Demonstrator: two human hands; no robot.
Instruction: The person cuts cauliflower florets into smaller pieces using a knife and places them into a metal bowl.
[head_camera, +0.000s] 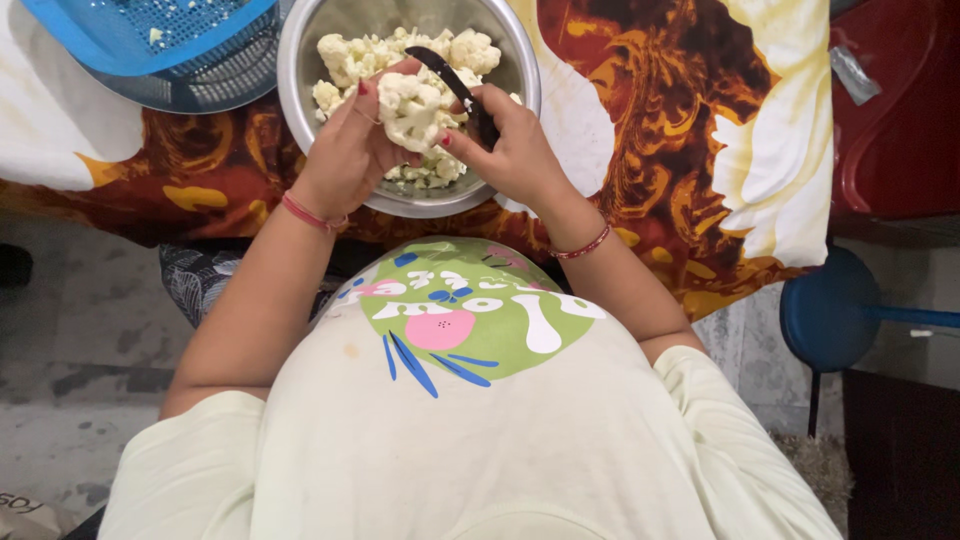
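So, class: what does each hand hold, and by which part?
The left hand grips a cauliflower piece by its side. The right hand holds a black knife by its handle.

A small clear plastic wrapper lies on the red surface at upper right. No labels, signs or screens show.

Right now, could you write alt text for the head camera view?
A left hand holds a white cauliflower floret while the right hand cuts it with a black-handled knife over a round steel bowl of florets, beside a blue plastic colander.
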